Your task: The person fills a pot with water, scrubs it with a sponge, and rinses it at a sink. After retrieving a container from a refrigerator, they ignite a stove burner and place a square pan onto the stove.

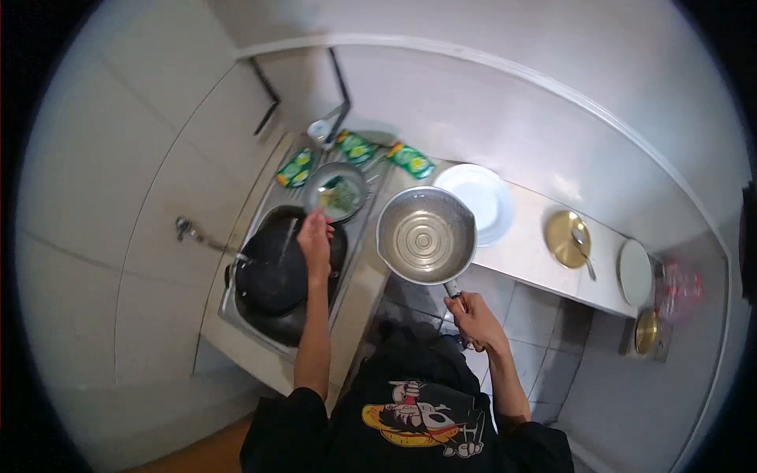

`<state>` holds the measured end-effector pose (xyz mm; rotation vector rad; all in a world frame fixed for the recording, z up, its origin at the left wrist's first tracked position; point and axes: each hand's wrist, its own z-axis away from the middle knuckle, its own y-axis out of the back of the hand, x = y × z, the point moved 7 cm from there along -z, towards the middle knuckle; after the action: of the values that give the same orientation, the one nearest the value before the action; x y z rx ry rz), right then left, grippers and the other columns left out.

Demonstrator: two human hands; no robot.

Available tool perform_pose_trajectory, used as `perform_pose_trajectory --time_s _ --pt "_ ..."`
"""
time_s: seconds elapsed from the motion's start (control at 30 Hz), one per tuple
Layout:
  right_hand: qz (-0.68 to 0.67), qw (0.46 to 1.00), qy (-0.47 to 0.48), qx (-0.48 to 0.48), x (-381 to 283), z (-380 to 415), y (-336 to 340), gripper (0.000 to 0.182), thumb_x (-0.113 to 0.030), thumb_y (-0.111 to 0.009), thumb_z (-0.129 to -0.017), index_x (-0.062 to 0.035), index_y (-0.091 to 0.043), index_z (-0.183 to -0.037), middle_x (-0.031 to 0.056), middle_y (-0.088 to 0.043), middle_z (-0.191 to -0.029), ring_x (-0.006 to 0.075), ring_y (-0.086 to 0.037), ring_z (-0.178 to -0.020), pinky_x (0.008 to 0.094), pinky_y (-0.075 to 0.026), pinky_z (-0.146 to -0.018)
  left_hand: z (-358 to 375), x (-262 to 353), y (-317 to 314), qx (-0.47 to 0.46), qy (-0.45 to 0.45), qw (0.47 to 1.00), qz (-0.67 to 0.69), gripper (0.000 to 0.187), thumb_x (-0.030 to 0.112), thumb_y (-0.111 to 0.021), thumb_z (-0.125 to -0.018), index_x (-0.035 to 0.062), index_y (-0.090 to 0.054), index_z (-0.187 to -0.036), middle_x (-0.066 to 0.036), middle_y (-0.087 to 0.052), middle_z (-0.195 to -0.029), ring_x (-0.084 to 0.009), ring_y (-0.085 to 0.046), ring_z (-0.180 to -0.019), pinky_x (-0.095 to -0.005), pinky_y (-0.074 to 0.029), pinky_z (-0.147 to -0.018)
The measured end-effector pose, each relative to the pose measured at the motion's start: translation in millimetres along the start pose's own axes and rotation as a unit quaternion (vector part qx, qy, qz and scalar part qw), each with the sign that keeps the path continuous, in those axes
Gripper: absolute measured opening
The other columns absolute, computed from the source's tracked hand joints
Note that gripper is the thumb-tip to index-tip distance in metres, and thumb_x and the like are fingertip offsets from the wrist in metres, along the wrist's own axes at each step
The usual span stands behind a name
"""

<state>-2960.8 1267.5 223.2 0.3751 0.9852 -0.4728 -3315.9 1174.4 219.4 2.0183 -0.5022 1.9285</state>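
Observation:
My right hand [477, 321] is closed around the handle of a metal saucepan [424, 236], held level over the gap between the counters. Its inside shows ring marks at the bottom. My left hand [316, 240] is at the near rim of a small grey bowl [312, 189]. Its fingers are curled together, and what they hold, if anything, I cannot make out. Inside the bowl lies a green and yellowish sponge or packet [341, 195]. Below the left hand, a large black pan [272, 272] sits in the sink [229, 311].
Green packets [411, 160] lie behind the bowl. A tap [206, 238] reaches over the sink from the left wall. White plates [495, 206], a gold-coloured plate [558, 240] with a spoon [584, 251], and another white plate [635, 272] stand along the right counter.

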Motion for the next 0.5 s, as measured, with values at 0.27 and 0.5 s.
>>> perform_pose_trajectory --time_s 0.27,0.5 --pt "-0.093 0.978 0.023 0.185 78.1 100.2 104.3 0.04 -0.029 -0.051 -0.094 -0.0021 -0.047 -0.066 0.0006 -0.045 -0.05 0.0082 -0.039 -0.034 0.0261 -0.029 -0.031 129.0 -59.5 -243.5 -0.294 0.086 0.951 0.036 0.033 0.028 -0.049 -0.097 0.0019 -0.059 -0.114 -0.001 -0.06 -0.082 -0.0056 -0.052 -0.068 -0.0204 -0.041 -0.059" --pt "-0.14 0.924 -0.019 0.356 175.5 209.8 171.9 0.039 -0.027 -0.053 -0.093 0.0004 -0.046 -0.067 0.0029 -0.044 -0.05 0.0104 -0.043 -0.042 0.0309 -0.035 -0.039 311.6 -104.4 -398.8 -0.512 0.129 0.849 -0.006 0.034 0.031 -0.044 -0.099 0.0024 -0.06 -0.105 -0.001 -0.062 -0.089 -0.0059 -0.056 -0.073 -0.024 -0.046 -0.064"
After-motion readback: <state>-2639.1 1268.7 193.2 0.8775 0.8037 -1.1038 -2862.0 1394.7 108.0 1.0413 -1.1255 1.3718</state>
